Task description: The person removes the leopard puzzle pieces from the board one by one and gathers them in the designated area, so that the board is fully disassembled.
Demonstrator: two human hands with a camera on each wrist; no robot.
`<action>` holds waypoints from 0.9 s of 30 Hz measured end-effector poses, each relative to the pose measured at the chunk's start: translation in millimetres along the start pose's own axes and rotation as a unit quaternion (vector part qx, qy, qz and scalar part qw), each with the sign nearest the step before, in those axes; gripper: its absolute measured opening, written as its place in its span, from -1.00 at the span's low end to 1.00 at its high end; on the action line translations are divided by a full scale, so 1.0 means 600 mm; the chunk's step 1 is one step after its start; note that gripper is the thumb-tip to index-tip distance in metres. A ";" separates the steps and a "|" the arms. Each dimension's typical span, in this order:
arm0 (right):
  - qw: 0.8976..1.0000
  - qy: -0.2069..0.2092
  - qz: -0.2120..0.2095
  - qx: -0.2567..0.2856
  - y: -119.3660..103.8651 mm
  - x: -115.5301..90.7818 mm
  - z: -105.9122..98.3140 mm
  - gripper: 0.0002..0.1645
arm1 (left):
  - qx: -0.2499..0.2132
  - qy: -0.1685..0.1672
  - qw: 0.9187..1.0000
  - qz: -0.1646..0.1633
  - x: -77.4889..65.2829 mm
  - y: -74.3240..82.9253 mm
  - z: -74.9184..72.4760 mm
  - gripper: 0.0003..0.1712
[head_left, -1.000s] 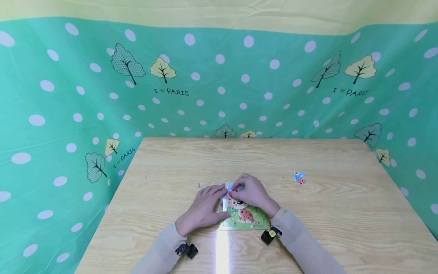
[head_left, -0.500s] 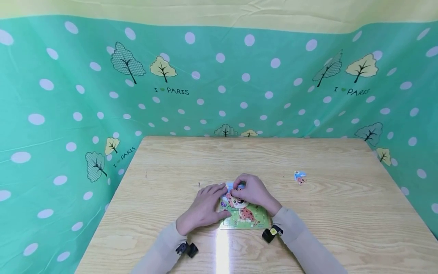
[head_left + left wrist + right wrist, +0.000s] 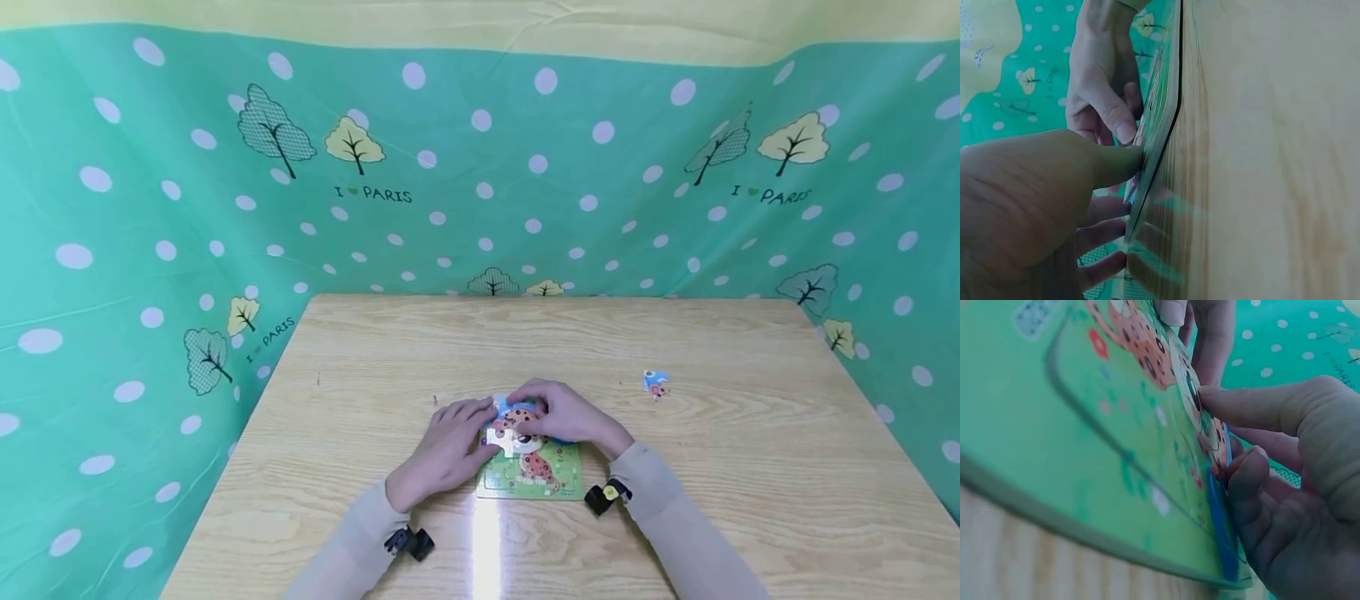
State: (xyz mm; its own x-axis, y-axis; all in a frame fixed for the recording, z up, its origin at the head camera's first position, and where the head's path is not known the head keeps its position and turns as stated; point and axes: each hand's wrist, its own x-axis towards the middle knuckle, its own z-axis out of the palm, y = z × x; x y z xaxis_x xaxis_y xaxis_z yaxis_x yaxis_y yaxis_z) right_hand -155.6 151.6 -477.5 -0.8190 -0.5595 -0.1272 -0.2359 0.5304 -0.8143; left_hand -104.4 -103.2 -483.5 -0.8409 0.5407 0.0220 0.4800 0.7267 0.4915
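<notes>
A small jigsaw puzzle with a spotted leopard cub on green lies on the table under both hands. My left hand rests along its left side, fingers spread, thumb touching a piece that shines white with glare. My right hand pinches the leopard-face puzzle piece at the upper part of the picture. In the right wrist view its thumb presses the face and curled fingers meet the spotted edge. Beside them a blue strip shows at the board's right side. The right fingertips are partly hidden in the head view.
Loose puzzle pieces, blue and spotted, lie on the wooden table to the right of the puzzle. A green dotted curtain hangs behind the table and along its sides.
My right hand has shifted slightly right and its fingers have opened wider over the leopard's head. A piece by my left thumb now catches the light. The left hand has hardly moved.
</notes>
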 end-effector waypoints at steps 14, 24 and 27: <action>0.993 0.040 0.044 0.102 0.013 0.008 -0.004 -0.58 | 0.008 -0.009 1.000 -0.015 0.002 0.001 0.001 -0.25; 0.987 0.038 0.054 0.148 0.020 0.009 -0.012 -0.66 | 0.014 -0.012 1.000 -0.018 0.006 0.001 0.000 -0.25; 0.986 0.037 0.064 0.149 0.020 0.009 -0.013 -0.68 | 0.010 -0.011 1.000 -0.018 0.005 0.002 -0.001 -0.25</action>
State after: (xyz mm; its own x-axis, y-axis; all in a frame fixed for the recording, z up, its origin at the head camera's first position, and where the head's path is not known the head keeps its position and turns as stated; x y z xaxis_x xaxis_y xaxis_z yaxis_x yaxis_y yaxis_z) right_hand -166.8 159.9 -483.9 -0.8708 -0.4461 -0.2068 0.0269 0.3767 -0.9259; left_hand -106.8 -100.8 -482.3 -0.8518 0.5237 -0.0142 0.4554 0.7536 0.4741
